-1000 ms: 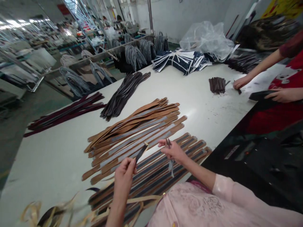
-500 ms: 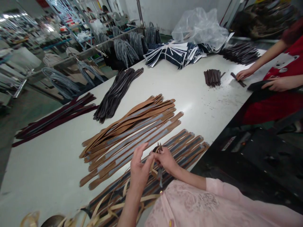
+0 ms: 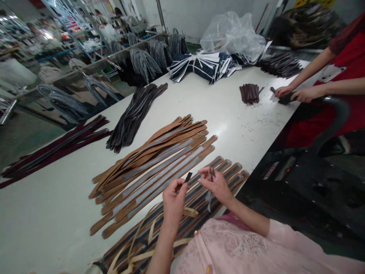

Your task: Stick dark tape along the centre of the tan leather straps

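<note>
My left hand point(image 3: 174, 196) pinches a narrow black strip point(image 3: 188, 177), whose short end sticks up past the thumb. A tan ribbon point(image 3: 190, 212) loops out below that hand; whether it is the strip's other face I cannot tell. Just to the right, my right hand point(image 3: 218, 186) is wrapped round small scissors point(image 3: 211, 173), tips upward, with the thumb and forefinger extended towards the strip. Beneath both hands lie brown strips with dark grey centres point(image 3: 219, 176). Beyond them rests a row of brown strips with light grey centres point(image 3: 159, 180).
Loose tan ribbon point(image 3: 142, 257) tangles at the near edge. Dark strips point(image 3: 134, 118) and maroon strips point(image 3: 57, 146) lie further left on the white table point(image 3: 51, 217). At the right, a co-worker's hands point(image 3: 302, 94) hold a dark object near a bundle of short brown pieces point(image 3: 249, 93).
My hands have moved apart, the right one going right with the scissors. The black strip's end now shows in my left hand. The co-worker's hands have come closer together.
</note>
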